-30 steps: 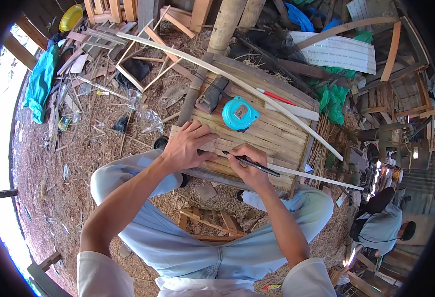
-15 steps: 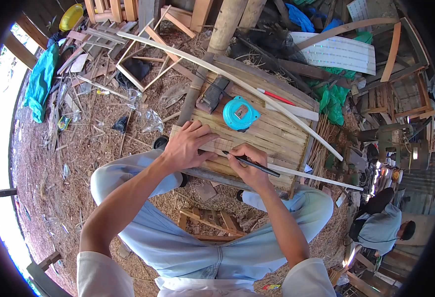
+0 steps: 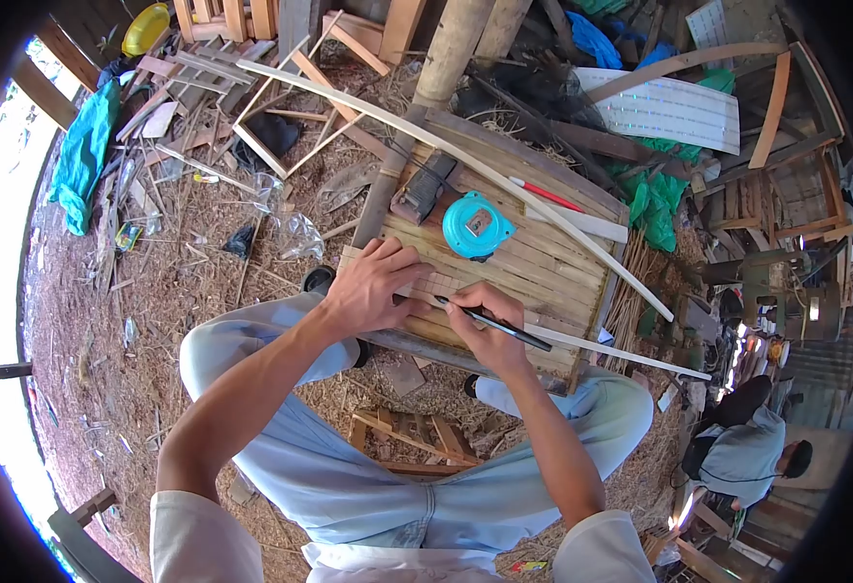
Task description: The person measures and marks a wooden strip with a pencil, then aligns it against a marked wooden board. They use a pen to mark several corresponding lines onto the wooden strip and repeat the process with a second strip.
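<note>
My left hand (image 3: 373, 287) presses down on a small light wooden piece (image 3: 441, 282) with pencil-like grid lines, its fingers bent over it and the thumb toward me. A black pen (image 3: 504, 328) is pinched in my right hand (image 3: 490, 325), its tip at the piece's near side, beside my left thumb. Both hands rest over a slatted bamboo table (image 3: 533, 277). Just beyond them lies a turquoise tape measure (image 3: 475, 225). Left of that is a dark block-shaped device (image 3: 426, 187) with a cord. My left palm hides part of the wooden piece.
A long pale wood strip (image 3: 504, 185) crosses the table diagonally, near a red pen (image 3: 551, 196). Another thin strip (image 3: 631, 356) extends past the right edge. Wooden frames (image 3: 286, 146) and shavings cover the floor. A person (image 3: 737, 452) sits at far right.
The view has shifted slightly, so the table and tape measure appear a little farther right. My hands and the pen stay in nearly the same place.
</note>
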Available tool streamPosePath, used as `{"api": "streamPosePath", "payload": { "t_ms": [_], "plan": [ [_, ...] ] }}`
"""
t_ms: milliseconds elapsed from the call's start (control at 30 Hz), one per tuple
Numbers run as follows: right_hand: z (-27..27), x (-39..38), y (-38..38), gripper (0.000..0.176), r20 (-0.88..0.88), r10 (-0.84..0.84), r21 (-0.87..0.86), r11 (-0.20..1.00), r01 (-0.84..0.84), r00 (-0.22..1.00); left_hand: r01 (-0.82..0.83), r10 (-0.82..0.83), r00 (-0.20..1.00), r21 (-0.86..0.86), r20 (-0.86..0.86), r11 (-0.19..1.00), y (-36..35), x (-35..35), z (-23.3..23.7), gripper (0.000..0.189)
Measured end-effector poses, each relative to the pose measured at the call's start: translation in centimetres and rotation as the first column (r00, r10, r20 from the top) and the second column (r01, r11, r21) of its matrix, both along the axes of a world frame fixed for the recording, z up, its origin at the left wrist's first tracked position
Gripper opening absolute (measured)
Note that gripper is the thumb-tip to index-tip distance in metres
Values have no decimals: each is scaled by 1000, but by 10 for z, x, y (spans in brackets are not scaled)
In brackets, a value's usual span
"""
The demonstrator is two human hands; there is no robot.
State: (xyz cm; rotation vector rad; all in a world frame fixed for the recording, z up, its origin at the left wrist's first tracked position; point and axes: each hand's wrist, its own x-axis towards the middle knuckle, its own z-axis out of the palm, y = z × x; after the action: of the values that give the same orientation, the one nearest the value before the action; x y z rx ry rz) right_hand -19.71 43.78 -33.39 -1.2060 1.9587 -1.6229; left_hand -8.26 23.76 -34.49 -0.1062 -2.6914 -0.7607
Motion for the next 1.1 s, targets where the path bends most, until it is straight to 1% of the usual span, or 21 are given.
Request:
{"api": "streamPosePath", "payload": {
  "t_ms": [100, 167, 267, 500, 767, 1100],
  "plan": [
    [-6, 1, -1, 12, 33, 15, 32, 999, -16, 999, 5, -5, 1000, -7, -2, 1000, 0, 0, -1, 54],
    [-4, 0, -1, 10, -22, 17, 15, 1000, -17, 1000, 2, -2, 1000, -13, -5, 1000, 0, 0, -1, 54],
    [-3, -1, 0, 11, -31, 37, 49, 998, -36, 999, 6, -6, 1000, -1, -6, 1000, 0, 0, -1, 54],
    [-4, -1, -2, 11, -43, 28, 31, 999, -27, 999, 3, -2, 1000, 4, -12, 1000, 0, -1, -1, 54],
    [0, -2, -1, 11, -61, 36, 71, 997, -31, 998, 6, -6, 1000, 16, -18, 1000, 0, -1, -1, 55],
    [-2, -2, -2, 12, -80, 37, 43, 999, -33, 996, 3, -3, 1000, 7, 0, 1000, 0, 0, 0, 54]
  ]
}}
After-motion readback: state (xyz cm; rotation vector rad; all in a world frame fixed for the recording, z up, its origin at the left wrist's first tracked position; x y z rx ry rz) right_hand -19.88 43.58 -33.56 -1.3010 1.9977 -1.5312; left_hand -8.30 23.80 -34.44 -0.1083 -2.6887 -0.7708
